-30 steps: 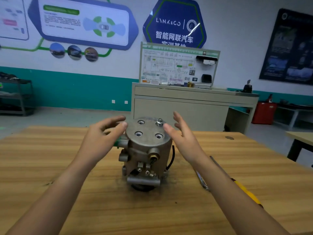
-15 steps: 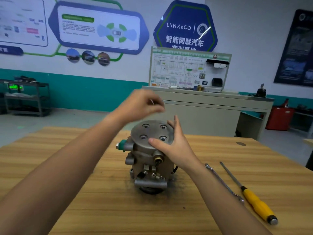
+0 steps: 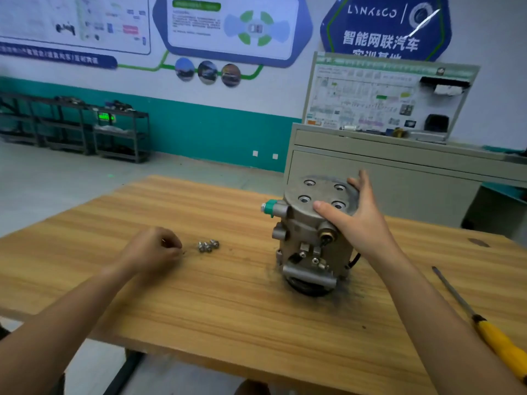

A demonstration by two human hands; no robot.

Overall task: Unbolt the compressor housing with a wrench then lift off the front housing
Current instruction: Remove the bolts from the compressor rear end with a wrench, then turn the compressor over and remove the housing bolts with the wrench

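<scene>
Blue hexagonal wall sign (image 3: 385, 27) reads "LYNK&CO" and "智能网联汽车"

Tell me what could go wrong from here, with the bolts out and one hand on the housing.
1. Only the right hand grips the front housing. If it sticks, pulling may tip the compressor, which stands on end.
2. The bolts lie loose beside the left hand and could be knocked away.
3. The screwdriver lies close by the right forearm and could be swept off the table.
</scene>
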